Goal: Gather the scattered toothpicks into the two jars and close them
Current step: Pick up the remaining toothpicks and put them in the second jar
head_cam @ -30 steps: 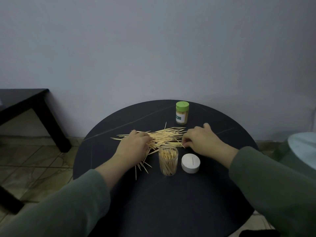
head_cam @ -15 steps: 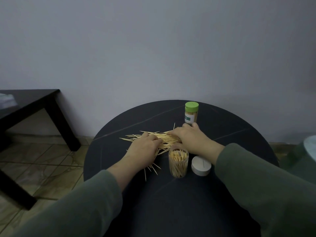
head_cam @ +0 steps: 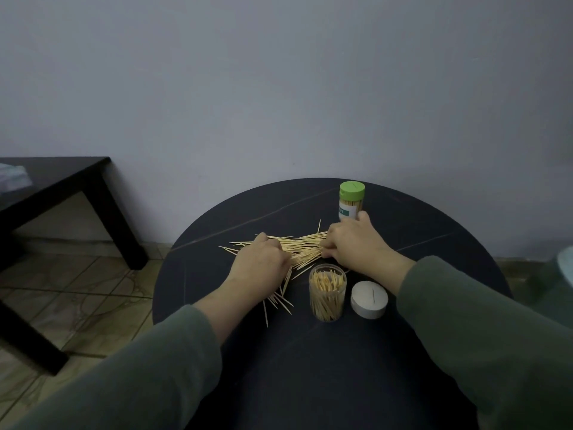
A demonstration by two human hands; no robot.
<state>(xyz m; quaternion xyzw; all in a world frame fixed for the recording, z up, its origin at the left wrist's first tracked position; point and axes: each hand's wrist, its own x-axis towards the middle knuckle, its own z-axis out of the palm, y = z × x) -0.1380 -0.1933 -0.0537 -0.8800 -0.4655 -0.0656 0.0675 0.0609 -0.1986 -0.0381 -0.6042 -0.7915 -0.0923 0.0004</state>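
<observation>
Dim, flat bluish light w/ soft shadows, slight grain, wide-angle bending at edges.

Matt dark round table (head_cam: 310, 352), faintly veined. Pale wooden toothpicks (head_cam: 302, 248). Clear smooth plastic jar (head_cam: 327, 294); white matt lid (head_cam: 369, 299). Glossy green plastic cap (head_cam: 351, 191), upper centre. Soft cloth sleeves (head_cam: 483, 330).

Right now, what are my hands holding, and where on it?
Both hands are on the loose toothpicks: the left hand curls over the pile's left part, the right hand pinches its right ends. Neither jar is held.
</observation>
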